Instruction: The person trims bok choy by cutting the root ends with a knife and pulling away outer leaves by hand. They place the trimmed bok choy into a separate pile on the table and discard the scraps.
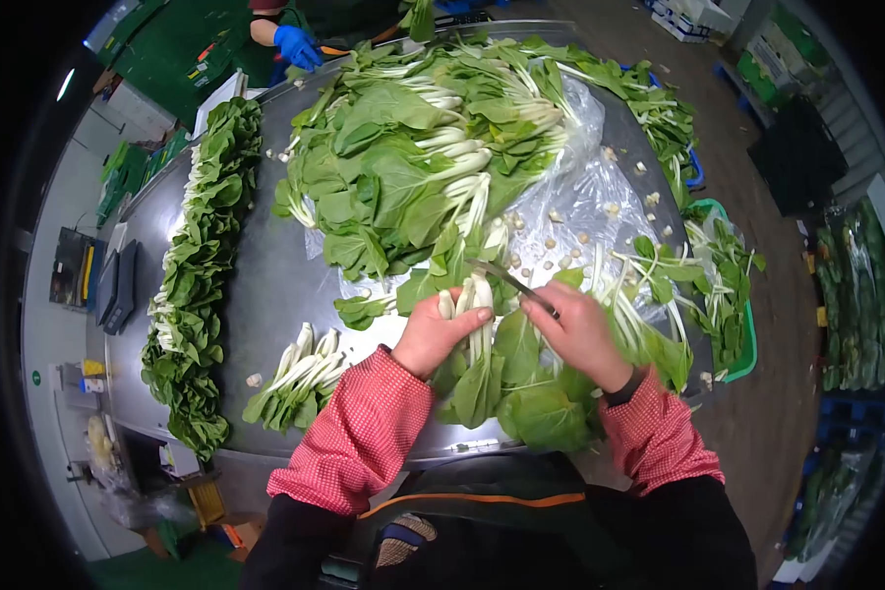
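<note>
Holding a bok choy bunch (479, 344) in left grip (431, 332), clamped around the white stems, leaves hanging toward the body, over the near side of the metal bench (275, 261). Holding a knife (521, 284) in right grip (574, 332), clamped around the handle, blade slanting up-left across to the white stem ends. Can't tell whether actually touching them. Below the right grip, big loose leaves (544, 413), right beside the bunch.

Directly ahead on the bench, a large heap of bok choy (393, 147), with clear plastic sheeting (590, 192) at its right side. Cut stem ends (548, 243) scattered over the sheeting and nearby metal. Left of the left forearm, a small pile of bok choy (300, 382), stems up and away, leaves nearer. Far left, a long row of bok choy (211, 236) packed side by side. Off the right edge, a green crate (752, 339) full of greens; farther up, a blue crate (697, 169), also loaded. At the far end, a co-worker's blue-gloved hand (297, 47), near the heap.
</note>
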The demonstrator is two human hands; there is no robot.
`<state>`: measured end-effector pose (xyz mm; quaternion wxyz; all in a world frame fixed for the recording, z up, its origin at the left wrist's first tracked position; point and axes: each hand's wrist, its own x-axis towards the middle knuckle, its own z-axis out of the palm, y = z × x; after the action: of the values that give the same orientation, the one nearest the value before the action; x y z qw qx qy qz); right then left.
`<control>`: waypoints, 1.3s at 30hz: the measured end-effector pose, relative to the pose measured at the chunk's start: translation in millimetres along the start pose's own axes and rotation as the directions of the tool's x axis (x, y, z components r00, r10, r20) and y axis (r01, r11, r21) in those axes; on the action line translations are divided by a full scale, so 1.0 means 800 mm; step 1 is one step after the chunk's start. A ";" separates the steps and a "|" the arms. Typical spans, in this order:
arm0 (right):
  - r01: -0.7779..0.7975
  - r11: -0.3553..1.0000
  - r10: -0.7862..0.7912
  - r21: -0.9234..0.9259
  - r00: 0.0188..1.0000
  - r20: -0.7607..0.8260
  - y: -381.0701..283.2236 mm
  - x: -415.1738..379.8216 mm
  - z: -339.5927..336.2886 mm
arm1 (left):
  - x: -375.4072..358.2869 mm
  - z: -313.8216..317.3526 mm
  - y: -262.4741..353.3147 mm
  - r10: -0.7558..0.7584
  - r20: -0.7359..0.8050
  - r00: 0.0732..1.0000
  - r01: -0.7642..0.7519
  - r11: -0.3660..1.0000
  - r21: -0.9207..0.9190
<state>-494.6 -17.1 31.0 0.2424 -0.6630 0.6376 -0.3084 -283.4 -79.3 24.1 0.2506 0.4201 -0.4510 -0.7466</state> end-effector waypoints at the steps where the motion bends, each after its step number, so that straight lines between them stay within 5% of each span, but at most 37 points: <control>1: 0.110 0.992 -0.116 -0.066 0.989 -0.096 -0.004 0.000 -0.007 | 0.000 0.004 -0.004 0.008 0.002 1.000 -0.009 0.999 0.046; 4: 0.291 0.907 -0.331 -0.306 0.939 -0.089 -0.001 0.005 -0.014 | -0.003 0.019 -0.008 0.030 0.018 0.999 -0.032 0.989 0.142; 9: 0.118 0.965 -0.135 -0.234 0.989 -0.057 0.075 -0.011 -0.006 | -0.010 0.031 -0.005 0.055 -0.053 0.997 -0.047 0.989 0.142; 11: -0.008 0.995 0.017 0.095 0.995 -0.094 0.082 -0.016 -0.002 | -0.005 0.030 -0.004 0.087 -0.028 0.996 -0.082 0.986 0.144; 13: -0.106 0.874 0.127 0.475 0.992 -0.011 0.059 -0.014 0.002 | -0.001 0.039 -0.006 0.246 -0.024 0.969 -0.227 0.925 0.305; 14: -0.154 0.829 0.122 0.538 0.988 0.096 0.043 -0.011 -0.001 | 0.001 0.043 -0.006 0.325 -0.007 0.946 -0.297 0.875 0.383; 15: -0.208 0.779 0.107 0.592 0.974 0.202 0.028 -0.006 -0.006 | -0.003 0.049 0.000 0.197 -0.001 0.980 -0.191 0.950 0.247; 17: -0.272 0.698 0.074 0.662 0.947 0.311 0.027 -0.004 -0.007 | -0.005 0.051 0.009 0.160 0.067 0.985 -0.173 0.937 0.303; 20: -0.242 0.777 0.082 0.581 0.954 0.287 0.038 0.000 -0.026 | -0.006 0.032 0.005 0.030 0.025 0.999 -0.037 0.928 0.370; 22: -0.150 0.960 0.128 0.239 0.986 0.103 0.061 0.003 -0.025 | -0.005 0.020 0.005 -0.076 -0.029 0.997 0.081 0.962 0.262; 24: -0.050 0.981 0.031 -0.187 0.994 -0.104 0.065 0.008 -0.028 | -0.009 0.012 0.003 -0.080 0.073 0.994 0.077 0.996 0.037; 27: -0.009 0.998 0.003 -0.063 0.996 -0.089 0.042 0.005 -0.018 | -0.022 0.014 0.006 -0.119 0.076 0.990 0.130 0.980 -0.150; 31: 0.039 0.998 -0.036 0.044 0.997 -0.066 0.024 0.011 -0.001 | -0.046 0.007 0.032 -0.126 -0.194 0.973 0.146 0.985 0.096; 32: 0.040 0.997 -0.037 0.059 0.998 -0.058 0.023 0.013 0.001 | -0.050 -0.022 0.019 0.058 -0.234 0.971 0.025 0.941 0.336; 33: -0.117 0.988 0.115 0.103 0.993 0.018 0.035 0.021 0.009 | -0.062 -0.036 0.025 0.235 -0.308 0.922 -0.004 0.801 0.599; 34: -0.153 0.976 0.156 0.154 0.988 -0.009 0.051 0.032 0.020 | -0.062 -0.075 0.004 0.588 -0.201 0.783 -0.145 0.487 0.861; 36: -0.219 0.941 0.242 0.258 0.969 -0.057 0.088 0.059 0.048 | -0.084 -0.106 0.023 0.656 -0.179 0.734 0.230 0.008 0.973; 37: -0.244 0.942 0.265 0.232 0.962 -0.063 0.102 0.078 0.065 | -0.091 -0.163 -0.008 0.530 -0.357 0.769 0.455 -0.061 0.889; 39: -0.294 0.938 0.311 0.182 0.947 -0.078 0.118 0.112 0.098 | -0.105 -0.228 -0.084 0.527 -0.414 0.742 0.480 0.014 0.877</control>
<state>-504.4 -118.6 -81.4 0.3080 -0.5171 0.7156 -0.3545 -83.2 -69.1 -45.4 0.0352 0.6932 -0.7198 0.0127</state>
